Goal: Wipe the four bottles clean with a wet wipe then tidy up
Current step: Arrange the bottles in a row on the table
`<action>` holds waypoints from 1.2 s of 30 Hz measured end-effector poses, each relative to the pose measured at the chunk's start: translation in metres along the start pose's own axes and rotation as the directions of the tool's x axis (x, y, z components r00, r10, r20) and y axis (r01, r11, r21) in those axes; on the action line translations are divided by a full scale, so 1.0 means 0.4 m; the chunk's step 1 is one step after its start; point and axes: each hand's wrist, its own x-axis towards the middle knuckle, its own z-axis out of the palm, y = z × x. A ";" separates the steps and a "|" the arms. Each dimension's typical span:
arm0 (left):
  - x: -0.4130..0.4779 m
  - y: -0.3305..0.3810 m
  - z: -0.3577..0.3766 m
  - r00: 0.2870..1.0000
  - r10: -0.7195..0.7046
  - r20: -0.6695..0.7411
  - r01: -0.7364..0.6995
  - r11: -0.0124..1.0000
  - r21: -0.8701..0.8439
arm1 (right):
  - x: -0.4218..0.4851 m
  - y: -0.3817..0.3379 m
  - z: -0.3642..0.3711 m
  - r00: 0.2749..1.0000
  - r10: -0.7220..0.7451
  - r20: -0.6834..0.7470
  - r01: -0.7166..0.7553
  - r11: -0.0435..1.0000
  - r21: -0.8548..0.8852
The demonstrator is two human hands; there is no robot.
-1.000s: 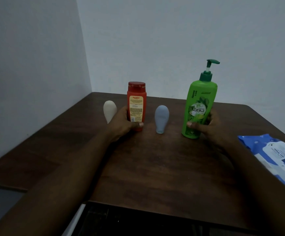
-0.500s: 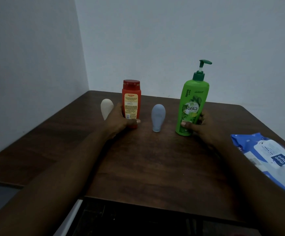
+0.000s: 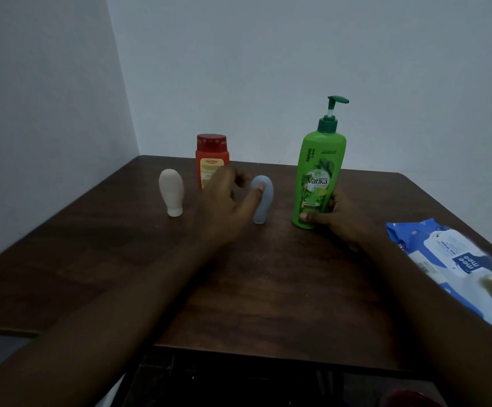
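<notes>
1. Bottles, all four upright, stood in a loose row across the far half of the table (image 3: pixel 268 304). From the table's middle, the white bottle (image 3: pixel 171 192) was at ten o'clock and the red bottle (image 3: pixel 212 155) at eleven, set a little further back. The grey-blue bottle (image 3: pixel 264 201) was at twelve and the green pump bottle (image 3: pixel 319 177) at one.
2. Right hand (image 3: pixel 338 221): its fingers and thumb were curled round the lower body of the green pump bottle, whose base appeared to rest on the table.
3. Left hand (image 3: pixel 224 201): it hung between the red bottle and the grey-blue bottle with fingers loosely spread and partly blurred. The thumb tip lay against the grey-blue bottle's upper side, at about nine o'clock on it. It gripped nothing that could be seen.
4. Wet wipe pack (image 3: pixel 456 259): it lay flat at three to four o'clock by the table's right edge, well apart from both hands. Whether its flap was open could not be told.
5. Progress, as a judgement: the task looked barely begun. No wipe was out of the pack or in either hand, so no bottle showed signs of being wiped.
6. Work left, likewise judged: pull a wipe, clean each of the four bottles in turn, then set the bottles in order and deal with the used wipe and the pack.
</notes>
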 end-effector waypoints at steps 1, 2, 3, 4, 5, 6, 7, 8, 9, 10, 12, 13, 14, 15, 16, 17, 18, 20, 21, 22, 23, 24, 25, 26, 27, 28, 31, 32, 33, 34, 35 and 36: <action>-0.005 -0.006 0.017 0.995 -0.083 0.059 0.082 0.997 0.014 | 0.001 0.000 -0.001 1.000 0.003 0.012 -0.003 1.000 -0.014; -0.006 -0.018 0.030 0.983 -0.156 0.093 0.153 0.988 0.032 | 0.001 -0.001 -0.002 1.000 0.005 0.025 -0.004 1.000 -0.030; -0.006 -0.028 0.038 0.970 -0.209 0.121 0.205 0.978 0.045 | 0.000 -0.001 -0.004 0.999 0.004 0.034 -0.003 0.999 -0.042; -0.006 -0.037 0.042 0.957 -0.246 0.151 0.239 0.969 0.058 | 0.000 -0.002 -0.004 0.999 0.004 0.043 -0.002 0.999 -0.047; -0.006 -0.043 0.044 0.946 -0.271 0.179 0.262 0.962 0.072 | -0.001 -0.003 -0.004 0.999 0.007 0.048 -0.005 0.999 -0.049; -0.007 -0.048 0.048 0.938 -0.286 0.195 0.275 0.958 0.084 | -0.003 -0.005 -0.004 0.999 0.010 0.053 -0.007 0.999 -0.053; -0.009 -0.050 0.053 0.933 -0.296 0.203 0.282 0.954 0.098 | -0.004 -0.006 -0.005 0.998 0.009 0.057 -0.006 0.998 -0.057; -0.011 -0.051 0.059 0.929 -0.302 0.213 0.283 0.952 0.114 | -0.005 -0.007 -0.004 0.998 0.008 0.061 -0.004 0.998 -0.060; -0.011 -0.051 0.067 0.923 -0.305 0.235 0.282 0.951 0.129 | -0.006 -0.007 -0.004 0.998 0.009 0.064 -0.005 0.998 -0.064; -0.010 -0.051 0.073 0.913 -0.310 0.265 0.282 0.949 0.138 | -0.005 -0.007 -0.004 0.998 0.012 0.064 -0.007 0.998 -0.067; -0.004 -0.057 0.079 0.889 -0.320 0.326 0.296 0.947 0.124 | -0.003 -0.008 -0.004 0.998 0.017 0.065 -0.012 0.997 -0.074; 0.000 -0.063 0.080 0.879 -0.323 0.351 0.304 0.946 0.108 | -0.002 -0.009 -0.004 0.998 0.017 0.065 -0.011 0.997 -0.078; 0.004 -0.068 0.082 0.870 -0.321 0.373 0.309 0.946 0.093 | -0.002 -0.010 -0.003 0.998 0.016 0.067 -0.011 0.997 -0.080; 0.009 -0.072 0.083 0.864 -0.315 0.393 0.309 0.948 0.081 | -0.001 -0.010 -0.003 0.998 0.017 0.068 -0.011 0.997 -0.082; 0.014 -0.077 0.086 0.860 -0.307 0.409 0.303 0.950 0.075 | -0.001 -0.010 -0.003 0.998 0.018 0.068 -0.012 0.997 -0.082; 0.018 -0.080 0.089 0.859 -0.299 0.416 0.296 0.952 0.074 | 0.000 -0.010 -0.003 0.998 0.021 0.066 -0.015 0.996 -0.082; 0.022 -0.083 0.092 0.860 -0.295 0.416 0.291 0.954 0.075 | 0.002 -0.010 -0.002 0.997 0.025 0.066 -0.019 0.996 -0.083; 0.031 -0.087 0.099 0.863 -0.294 0.410 0.292 0.954 0.071 | 0.006 -0.006 -0.003 0.997 0.023 0.069 -0.017 0.996 -0.089; 0.035 -0.089 0.101 0.864 -0.297 0.408 0.294 0.953 0.071 | 0.008 -0.003 -0.003 0.997 0.022 0.071 -0.015 0.996 -0.089; 0.037 -0.090 0.103 0.863 -0.300 0.406 0.295 0.952 0.075 | 0.009 -0.002 -0.002 0.997 0.018 0.069 -0.012 0.996 -0.087; 0.039 -0.091 0.104 0.862 -0.302 0.408 0.296 0.952 0.080 | 0.010 -0.001 -0.002 0.998 0.011 0.068 -0.006 0.996 -0.087; 0.040 -0.093 0.105 0.859 -0.305 0.411 0.298 0.951 0.082 | 0.009 -0.002 -0.001 0.998 0.007 0.065 -0.002 0.996 -0.086; 0.041 -0.095 0.107 0.856 -0.309 0.415 0.303 0.950 0.081 | 0.009 -0.003 -0.002 0.998 0.006 0.065 -0.001 0.996 -0.085; 0.042 -0.099 0.109 0.850 -0.315 0.422 0.309 0.947 0.083 | 0.007 -0.006 -0.002 0.997 0.009 0.072 -0.003 0.996 -0.086; 0.044 -0.104 0.111 0.843 -0.322 0.431 0.316 0.945 0.089 | 0.007 -0.006 -0.002 0.997 0.011 0.081 -0.004 0.996 -0.091; 0.046 -0.110 0.113 0.834 -0.330 0.442 0.323 0.942 0.095 | 0.008 -0.005 -0.002 0.996 0.015 0.086 -0.007 0.996 -0.091; 0.050 -0.118 0.116 0.816 -0.351 0.459 0.347 0.933 0.097 | 0.008 -0.005 -0.004 0.996 0.019 0.089 -0.011 0.997 -0.082; 0.050 -0.118 0.116 0.816 -0.354 0.458 0.351 0.932 0.095 | 0.007 -0.005 -0.004 0.996 0.018 0.091 -0.010 0.996 -0.085; 0.050 -0.116 0.116 0.818 -0.352 0.456 0.350 0.932 0.092 | 0.008 -0.004 -0.005 0.995 0.020 0.095 -0.011 0.996 -0.089; 0.048 -0.115 0.115 0.820 -0.349 0.453 0.348 0.933 0.090 | 0.007 -0.007 -0.004 0.995 0.025 0.098 -0.016 0.995 -0.095; 0.047 -0.113 0.114 0.823 -0.347 0.451 0.345 0.934 0.088 | 0.007 -0.008 -0.003 0.995 0.030 0.099 -0.019 0.994 -0.103; 0.047 -0.113 0.113 0.824 -0.344 0.450 0.343 0.935 0.087 | 0.006 -0.009 -0.003 0.995 0.034 0.098 -0.024 0.994 -0.106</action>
